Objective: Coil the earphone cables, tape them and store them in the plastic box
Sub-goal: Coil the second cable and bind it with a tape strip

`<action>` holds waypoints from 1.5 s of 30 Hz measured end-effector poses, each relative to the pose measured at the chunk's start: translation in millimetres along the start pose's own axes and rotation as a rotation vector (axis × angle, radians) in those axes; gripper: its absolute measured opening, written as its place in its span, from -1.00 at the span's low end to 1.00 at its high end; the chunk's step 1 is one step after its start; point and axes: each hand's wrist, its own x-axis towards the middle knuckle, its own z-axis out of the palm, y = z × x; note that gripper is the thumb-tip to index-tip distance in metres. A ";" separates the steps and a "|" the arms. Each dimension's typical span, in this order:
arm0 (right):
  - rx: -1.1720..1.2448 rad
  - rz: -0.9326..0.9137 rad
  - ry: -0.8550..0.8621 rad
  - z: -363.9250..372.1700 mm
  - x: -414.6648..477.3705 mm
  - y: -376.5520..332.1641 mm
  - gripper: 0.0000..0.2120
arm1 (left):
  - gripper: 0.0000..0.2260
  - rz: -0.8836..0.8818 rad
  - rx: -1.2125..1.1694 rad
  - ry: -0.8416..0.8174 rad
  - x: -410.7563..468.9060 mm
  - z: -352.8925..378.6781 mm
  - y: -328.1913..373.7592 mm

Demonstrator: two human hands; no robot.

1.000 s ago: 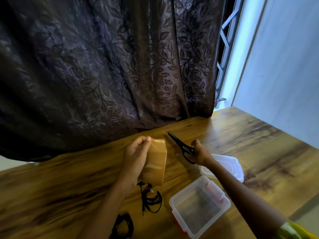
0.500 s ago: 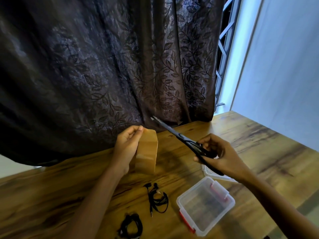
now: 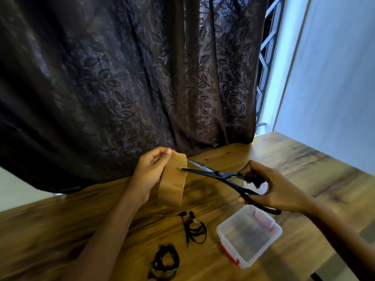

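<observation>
Nearest on the counter (image 3: 60,230) lie two coiled earphone cables (image 3: 165,260) (image 3: 193,228), with the open plastic box (image 3: 249,234) to their right. Farther, the right hand (image 3: 272,185) grips open scissors (image 3: 221,177), blades at the brown tape roll (image 3: 174,179) which the left hand (image 3: 149,171) pinches.

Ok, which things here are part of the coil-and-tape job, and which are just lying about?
In the job:
brown tape, in the left hand
scissors, in the right hand
two earphone coils
plastic box

Lying about:
curtain
window grille
</observation>
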 end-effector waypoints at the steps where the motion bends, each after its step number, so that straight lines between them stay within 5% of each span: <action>1: -0.011 -0.002 -0.007 0.7 1.3 -1.6 -0.59 | -0.82 -0.004 -0.001 -0.020 -2.3 -0.5 0.9; 36: -0.068 -0.141 0.063 17.4 6.4 -22.0 -0.77 | -0.80 -0.005 -0.067 -0.081 -20.0 -7.4 2.2; 45: -0.278 -0.161 0.119 24.3 2.7 -22.7 -0.79 | -0.80 -0.017 -0.024 0.059 -15.0 -2.3 -5.8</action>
